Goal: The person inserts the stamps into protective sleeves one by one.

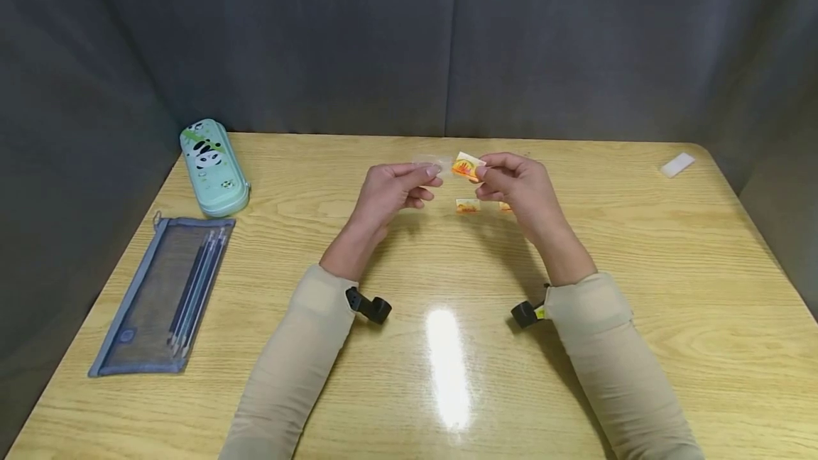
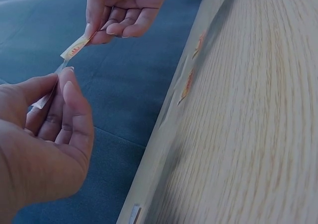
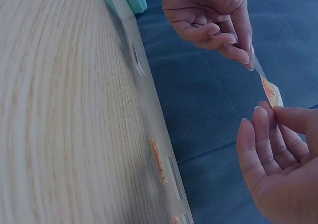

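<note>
Between the thumb and fingers of my left hand (image 1: 388,194) is a thin piece of clear plastic film (image 2: 43,101). My right hand (image 1: 522,189) pinches a small flat printed piece (image 1: 466,167), orange and yellow with a pale edge. Both hands are raised above the back of the table, fingertips facing each other. In the right wrist view the film (image 3: 257,65) reaches the printed piece (image 3: 271,92); whether they are joined I cannot tell. A similar printed piece (image 1: 468,206) lies on the table below, and another (image 1: 505,206) is partly hidden behind my right hand.
A mint panda pencil case (image 1: 214,169) lies at the back left of the wooden table (image 1: 396,375). In front of it is a blue mesh zip pouch (image 1: 143,297) holding several pens (image 1: 199,289). A small white block (image 1: 677,165) sits at the back right. Dark curtains (image 1: 319,41) hang behind.
</note>
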### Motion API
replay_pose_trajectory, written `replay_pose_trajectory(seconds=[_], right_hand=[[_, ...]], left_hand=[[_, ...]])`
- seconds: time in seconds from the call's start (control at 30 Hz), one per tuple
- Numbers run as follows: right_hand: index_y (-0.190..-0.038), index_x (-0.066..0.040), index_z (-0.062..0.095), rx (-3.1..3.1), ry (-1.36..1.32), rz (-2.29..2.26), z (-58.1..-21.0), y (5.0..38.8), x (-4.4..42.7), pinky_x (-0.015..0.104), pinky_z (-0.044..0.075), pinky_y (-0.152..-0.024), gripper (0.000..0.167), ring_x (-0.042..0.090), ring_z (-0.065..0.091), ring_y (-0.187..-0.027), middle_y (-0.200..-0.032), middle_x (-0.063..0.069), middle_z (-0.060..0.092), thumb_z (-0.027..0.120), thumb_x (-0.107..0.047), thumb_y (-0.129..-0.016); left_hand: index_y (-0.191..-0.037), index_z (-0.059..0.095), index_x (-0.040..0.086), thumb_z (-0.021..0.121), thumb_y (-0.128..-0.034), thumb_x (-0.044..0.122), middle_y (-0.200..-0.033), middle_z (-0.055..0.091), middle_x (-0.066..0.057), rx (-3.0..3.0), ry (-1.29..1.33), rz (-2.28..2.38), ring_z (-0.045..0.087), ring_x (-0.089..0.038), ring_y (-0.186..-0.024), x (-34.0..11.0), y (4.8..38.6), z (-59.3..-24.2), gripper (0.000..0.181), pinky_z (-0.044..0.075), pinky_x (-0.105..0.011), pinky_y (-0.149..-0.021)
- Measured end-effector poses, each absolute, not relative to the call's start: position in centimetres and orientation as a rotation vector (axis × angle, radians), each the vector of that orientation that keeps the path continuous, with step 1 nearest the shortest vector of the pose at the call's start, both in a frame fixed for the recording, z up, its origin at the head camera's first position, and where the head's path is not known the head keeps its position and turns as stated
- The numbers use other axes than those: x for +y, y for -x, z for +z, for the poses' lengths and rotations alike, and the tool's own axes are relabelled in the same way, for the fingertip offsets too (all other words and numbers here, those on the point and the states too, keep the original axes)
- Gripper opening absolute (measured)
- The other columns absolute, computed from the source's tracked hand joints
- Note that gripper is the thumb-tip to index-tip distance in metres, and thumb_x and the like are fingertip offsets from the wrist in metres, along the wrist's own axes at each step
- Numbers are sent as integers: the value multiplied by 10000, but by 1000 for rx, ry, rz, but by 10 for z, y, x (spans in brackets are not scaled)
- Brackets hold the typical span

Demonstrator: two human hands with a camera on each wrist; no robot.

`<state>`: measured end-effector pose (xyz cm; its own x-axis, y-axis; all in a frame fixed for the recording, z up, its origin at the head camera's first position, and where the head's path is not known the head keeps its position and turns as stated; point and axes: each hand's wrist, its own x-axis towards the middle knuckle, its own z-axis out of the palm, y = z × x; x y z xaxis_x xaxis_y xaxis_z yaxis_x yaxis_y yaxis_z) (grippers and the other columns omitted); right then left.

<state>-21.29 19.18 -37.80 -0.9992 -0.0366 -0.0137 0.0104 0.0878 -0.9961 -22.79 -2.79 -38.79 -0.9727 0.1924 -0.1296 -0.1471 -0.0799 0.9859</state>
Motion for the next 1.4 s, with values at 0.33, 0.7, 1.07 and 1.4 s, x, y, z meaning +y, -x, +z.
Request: replay_pose_trajectory(seconds=[0.33, 0.7, 1.07, 1.4], right_hand=[[-1158, 23, 676, 2304, 37, -2059, -378, 213, 192, 231, 613, -724, 225, 97, 675, -718, -872, -29, 713, 662, -126, -989], [-1152, 10, 679, 2332, 66, -2046, -378, 214, 192, 218, 607, -725, 216, 101, 676, -707, -881, -17, 711, 659, -132, -989], [-1093, 1, 697, 2398, 43, -2053, -376, 211, 190, 199, 602, -701, 174, 84, 666, -678, -825, -40, 693, 687, -116, -964], [-1137, 6, 703, 2441, 56, -1946, -372, 209, 190, 190, 597, -731, 235, 88, 679, -700, -854, -53, 702, 690, -165, -976]], left_hand=[[-1095, 781, 28, 760, -931, 267, -852, 781, -5, 1961, -36, 2184, 696, -91, -656, -28, 228, -389, 291, 568, -200, -588], [-1069, 783, 19, 760, -924, 341, -837, 780, -5, 1989, -27, 2169, 685, -86, -651, -27, 227, -392, 354, 573, -194, -597], [-1062, 793, 39, 748, -936, 333, -823, 775, 11, 1972, 7, 2177, 680, -80, -644, -22, 225, -387, 323, 570, -195, -589], [-1035, 792, 17, 749, -935, 330, -817, 777, 4, 1973, 19, 2199, 668, -79, -636, -22, 224, -387, 330, 558, -184, -579]])
